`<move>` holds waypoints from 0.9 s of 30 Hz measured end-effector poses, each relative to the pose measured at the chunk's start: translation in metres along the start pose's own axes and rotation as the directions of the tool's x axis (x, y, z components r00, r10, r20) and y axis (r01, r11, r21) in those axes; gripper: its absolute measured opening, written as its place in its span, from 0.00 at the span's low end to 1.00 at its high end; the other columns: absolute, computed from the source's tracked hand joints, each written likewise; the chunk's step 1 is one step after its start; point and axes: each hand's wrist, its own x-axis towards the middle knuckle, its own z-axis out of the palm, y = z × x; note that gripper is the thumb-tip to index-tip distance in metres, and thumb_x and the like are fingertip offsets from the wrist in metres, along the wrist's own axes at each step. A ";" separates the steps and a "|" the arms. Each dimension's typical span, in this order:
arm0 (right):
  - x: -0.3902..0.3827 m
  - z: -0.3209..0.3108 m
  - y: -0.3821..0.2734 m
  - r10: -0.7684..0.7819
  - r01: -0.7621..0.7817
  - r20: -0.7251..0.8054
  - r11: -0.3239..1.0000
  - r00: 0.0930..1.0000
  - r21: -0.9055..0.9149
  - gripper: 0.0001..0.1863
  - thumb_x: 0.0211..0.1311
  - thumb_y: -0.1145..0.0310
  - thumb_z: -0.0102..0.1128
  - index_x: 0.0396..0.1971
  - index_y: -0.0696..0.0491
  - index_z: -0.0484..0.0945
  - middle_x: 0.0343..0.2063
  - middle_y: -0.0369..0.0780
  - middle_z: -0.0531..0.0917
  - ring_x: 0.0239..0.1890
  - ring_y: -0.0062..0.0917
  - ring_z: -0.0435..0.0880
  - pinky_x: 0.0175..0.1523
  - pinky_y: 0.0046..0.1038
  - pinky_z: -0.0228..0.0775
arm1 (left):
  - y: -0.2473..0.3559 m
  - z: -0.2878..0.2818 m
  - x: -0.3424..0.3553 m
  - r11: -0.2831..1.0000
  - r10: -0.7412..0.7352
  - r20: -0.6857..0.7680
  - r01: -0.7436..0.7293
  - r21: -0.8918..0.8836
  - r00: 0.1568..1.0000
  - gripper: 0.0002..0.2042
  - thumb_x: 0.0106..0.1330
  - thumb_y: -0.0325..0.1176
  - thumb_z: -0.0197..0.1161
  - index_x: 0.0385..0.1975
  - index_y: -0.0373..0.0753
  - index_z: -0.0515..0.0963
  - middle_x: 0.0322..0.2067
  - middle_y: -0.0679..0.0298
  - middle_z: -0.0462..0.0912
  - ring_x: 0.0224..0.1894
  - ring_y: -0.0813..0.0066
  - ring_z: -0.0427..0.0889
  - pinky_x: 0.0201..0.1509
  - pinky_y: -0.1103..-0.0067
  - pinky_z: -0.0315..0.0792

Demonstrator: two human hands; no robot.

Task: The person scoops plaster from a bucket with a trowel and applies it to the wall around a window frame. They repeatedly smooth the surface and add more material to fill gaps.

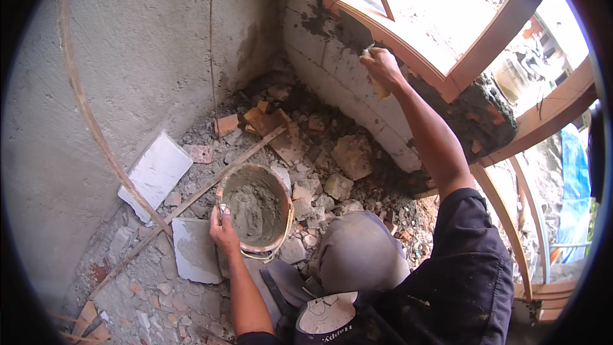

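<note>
A round bucket (288, 199) of wet grey mortar (254, 207) stands on the rubble in front of me. My left hand (225, 235) is closed on the left side of its rim, with a small pale piece showing by the fingers. Up at the right, my right hand (382, 69) grips a trowel by its handle (381, 91). The trowel's grey blade (355, 30) lies close against the block wall, just under the reddish-brown wooden window frame (399, 35). Whether the blade carries mortar, I cannot tell.
Broken bricks and rubble (351, 156) cover the floor. A long wooden strip (211, 182) runs beside the bucket, near two pale blocks (158, 169). The grey plastered wall (147, 45) rises at left, the block wall (345, 80) ahead. Curved wooden frame pieces (504, 217) stand at right.
</note>
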 end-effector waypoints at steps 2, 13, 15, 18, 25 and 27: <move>0.004 -0.003 -0.001 -0.016 0.016 0.000 1.000 1.000 -0.025 0.14 0.60 0.64 0.58 0.29 0.62 0.78 0.21 0.44 0.82 0.22 0.30 0.85 0.31 0.33 0.78 | 0.001 0.000 0.000 1.000 -0.003 -0.004 0.003 0.011 1.000 0.23 0.68 0.36 0.63 0.56 0.24 0.74 0.49 0.47 0.83 0.49 0.61 0.83 0.55 0.72 0.74; 0.008 0.019 0.021 -0.111 0.075 -0.158 0.973 0.981 -0.217 0.18 0.59 0.62 0.56 0.41 0.62 0.77 0.38 0.58 0.83 0.49 0.53 0.81 0.54 0.44 0.73 | 0.000 -0.001 -0.001 0.999 0.020 -0.014 -0.019 0.026 1.000 0.22 0.67 0.35 0.63 0.55 0.25 0.75 0.48 0.48 0.83 0.49 0.61 0.83 0.55 0.72 0.73; 0.000 0.026 0.029 -0.108 0.074 -0.194 0.982 0.975 -0.175 0.19 0.60 0.60 0.58 0.43 0.61 0.77 0.38 0.58 0.83 0.47 0.52 0.82 0.51 0.44 0.73 | -0.001 -0.002 -0.001 0.999 -0.004 -0.009 0.004 0.034 1.000 0.22 0.67 0.35 0.63 0.55 0.25 0.75 0.47 0.49 0.84 0.48 0.61 0.83 0.55 0.72 0.74; -0.018 0.036 0.042 -0.113 0.065 -0.261 0.981 0.959 -0.184 0.18 0.60 0.59 0.60 0.41 0.60 0.76 0.37 0.57 0.82 0.45 0.53 0.81 0.49 0.44 0.73 | -0.006 -0.002 -0.001 1.000 0.028 -0.011 -0.028 0.003 1.000 0.22 0.67 0.35 0.63 0.55 0.25 0.75 0.47 0.49 0.84 0.47 0.62 0.84 0.54 0.72 0.74; -0.023 0.039 0.050 -0.293 0.231 -0.128 0.904 0.948 -0.360 0.15 0.59 0.63 0.56 0.38 0.59 0.76 0.37 0.56 0.81 0.45 0.53 0.80 0.49 0.47 0.73 | -0.023 0.004 0.004 0.999 0.019 -0.027 -0.020 -0.043 0.999 0.22 0.67 0.34 0.63 0.57 0.24 0.73 0.48 0.49 0.83 0.48 0.62 0.84 0.54 0.73 0.74; -0.011 0.033 0.044 -0.193 0.149 -0.114 0.939 0.975 -0.311 0.16 0.59 0.63 0.56 0.40 0.59 0.77 0.39 0.56 0.82 0.46 0.52 0.81 0.50 0.46 0.73 | -0.022 0.004 0.004 0.998 0.056 -0.023 -0.057 -0.036 0.998 0.23 0.67 0.34 0.63 0.57 0.24 0.73 0.49 0.49 0.83 0.48 0.62 0.83 0.54 0.73 0.74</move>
